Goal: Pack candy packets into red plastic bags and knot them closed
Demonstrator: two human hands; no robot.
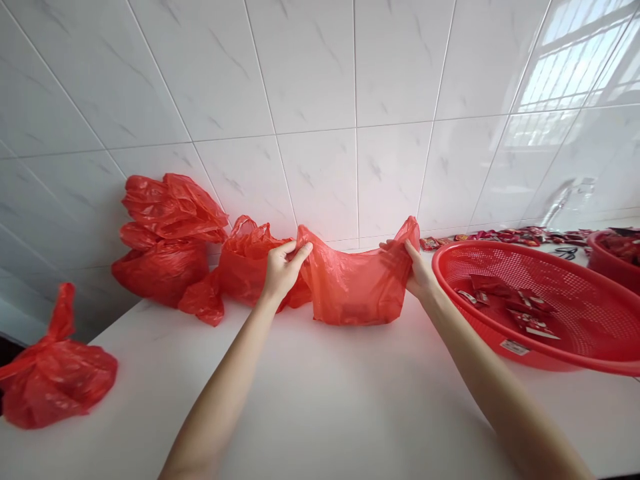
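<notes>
A thin red plastic bag (357, 287) is stretched between my two hands, its base near or on the white table. My left hand (284, 268) pinches its upper left corner between thumb and fingers. At the upper right corner, my right hand (416, 265) grips the plastic, with some fingers behind it. A dark patch shows through the low middle of the bag; what it is I cannot make out. Just left of my left hand sits another red bag (245, 263), partly hidden. Beside my right forearm stands a red mesh basket (510, 340) with several red packets (533, 313) inside.
More red bags (163, 247) are piled against the tiled wall (315, 180). A knotted red bag (60, 380) lies at the table's left edge. Along the wall at right are loose packets (500, 236), scissors (566, 253), a clear bottle (580, 200) and a second red container (607, 267).
</notes>
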